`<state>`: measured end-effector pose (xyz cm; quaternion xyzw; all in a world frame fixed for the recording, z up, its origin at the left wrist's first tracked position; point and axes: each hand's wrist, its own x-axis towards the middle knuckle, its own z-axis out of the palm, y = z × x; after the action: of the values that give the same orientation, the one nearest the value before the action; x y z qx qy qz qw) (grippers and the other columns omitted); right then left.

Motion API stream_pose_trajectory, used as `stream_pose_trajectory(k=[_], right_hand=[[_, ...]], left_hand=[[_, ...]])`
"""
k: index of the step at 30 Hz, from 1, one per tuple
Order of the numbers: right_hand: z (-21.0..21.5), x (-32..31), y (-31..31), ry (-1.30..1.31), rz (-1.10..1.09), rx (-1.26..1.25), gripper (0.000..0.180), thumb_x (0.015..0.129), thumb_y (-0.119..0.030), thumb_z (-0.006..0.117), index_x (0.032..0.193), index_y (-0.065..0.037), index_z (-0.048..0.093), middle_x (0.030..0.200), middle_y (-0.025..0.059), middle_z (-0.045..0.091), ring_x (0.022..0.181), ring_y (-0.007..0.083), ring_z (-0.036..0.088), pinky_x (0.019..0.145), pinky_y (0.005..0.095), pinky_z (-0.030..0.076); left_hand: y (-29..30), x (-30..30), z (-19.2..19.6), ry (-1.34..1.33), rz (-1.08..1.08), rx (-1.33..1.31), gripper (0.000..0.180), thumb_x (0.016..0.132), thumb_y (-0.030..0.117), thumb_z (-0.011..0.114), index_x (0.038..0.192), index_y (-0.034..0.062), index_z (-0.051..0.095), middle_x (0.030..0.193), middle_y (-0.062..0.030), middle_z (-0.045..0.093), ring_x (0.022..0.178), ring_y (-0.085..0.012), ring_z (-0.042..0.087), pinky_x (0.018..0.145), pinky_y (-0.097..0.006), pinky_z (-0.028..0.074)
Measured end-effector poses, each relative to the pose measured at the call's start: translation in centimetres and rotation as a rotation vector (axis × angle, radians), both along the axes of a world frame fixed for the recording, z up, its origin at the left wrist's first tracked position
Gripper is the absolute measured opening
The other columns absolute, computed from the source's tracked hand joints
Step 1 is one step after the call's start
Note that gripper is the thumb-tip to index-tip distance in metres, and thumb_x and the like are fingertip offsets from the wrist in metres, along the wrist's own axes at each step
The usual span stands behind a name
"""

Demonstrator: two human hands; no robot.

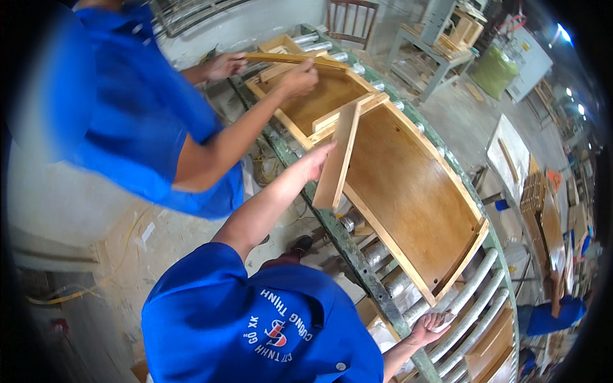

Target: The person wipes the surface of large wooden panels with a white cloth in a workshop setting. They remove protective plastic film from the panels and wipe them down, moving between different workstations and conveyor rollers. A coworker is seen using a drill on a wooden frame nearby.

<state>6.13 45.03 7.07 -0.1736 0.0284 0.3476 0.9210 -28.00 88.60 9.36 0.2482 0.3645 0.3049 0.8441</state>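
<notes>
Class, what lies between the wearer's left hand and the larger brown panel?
The head view shows a pale board between the left hand and the panel.

A bright blue, short-sleeved cloth shirt [204, 319] bears curved white lettering [274, 353] around a small red-and-white emblem [276, 333], with a pale round button [340, 367] to its right

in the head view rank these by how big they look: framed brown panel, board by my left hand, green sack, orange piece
1. Framed brown panel
2. Board by the left hand and green sack: too alike to rank; the board is nearer the camera
3. Orange piece
</notes>
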Motion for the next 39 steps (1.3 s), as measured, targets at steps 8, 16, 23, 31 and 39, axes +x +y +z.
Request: stream_pose_trajectory(k=[8,16,23,31,39], right_hand=[[2.0,-1.1,0.8,0.02,0.227,-0.146,0.036,0.091,-0.04,0.044,0.094,-0.007,0.058,0.05,-0.0016,0.042,0.039,0.0086,0.028,0.036,0.0223,0.026],[5.3,-8.6,4.5,-0.298,0.586,0.064,0.031,0.092,-0.04,0.044,0.093,-0.012,0.057,0.057,0.0018,0.044,0.041,0.0101,0.032,0.038,0.0219,0.029],[3.2,-27.2,7.4,-0.299,1.403,0.384,0.064,0.092,-0.057,0.031,0.127,-0.006,0.044,0.05,-0.0005,0.037,0.04,0.0098,0.029,0.04,0.0267,0.025],[3.6,-55.0,13.3,0.055,1.749,-0.085,0.061,0.093,-0.057,0.029,0.118,-0.005,0.049,0.052,0.0011,0.038,0.039,0.0113,0.032,0.04,0.0269,0.028],[1.1,-60.4,20.1,0.069,1.694,-0.138,0.061,0.093,-0.056,0.029,0.116,-0.004,0.05,0.053,0.0003,0.039,0.039,0.0101,0.032,0.039,0.0249,0.026]], left_hand=[[-13.6,-7.0,-6.3,0.58,-0.559,0.742,0.067,0.087,0.046,0.056,0.131,-0.0011,0.039,0.131,-0.018,0.044,0.121,-0.0258,0.042,0.1,-0.036,0.035],[-27.0,-29.8,-11.3,0.931,-0.839,0.718,0.064,0.08,0.045,0.063,0.127,0.0049,0.046,0.121,-0.0172,0.053,0.113,-0.0254,0.049,0.093,-0.039,0.04],[-38.7,-52.2,-12.3,0.926,0.063,0.158,0.059,0.083,0.034,0.064,0.128,0.001,0.043,0.104,-0.0112,0.061,0.098,-0.02,0.056,0.084,-0.035,0.045],[-39.8,-62.9,-13.9,0.706,1.516,-0.121,0.053,0.087,0.022,0.06,0.129,0.0042,0.032,0.099,-0.0132,0.056,0.085,-0.0201,0.054,0.075,-0.035,0.047],[-26.3,-64.7,-13.6,0.349,1.812,-0.243,0.044,0.088,0.013,0.058,0.121,0.0135,0.028,0.11,-0.0143,0.049,0.098,-0.0242,0.052,0.08,-0.039,0.046]])
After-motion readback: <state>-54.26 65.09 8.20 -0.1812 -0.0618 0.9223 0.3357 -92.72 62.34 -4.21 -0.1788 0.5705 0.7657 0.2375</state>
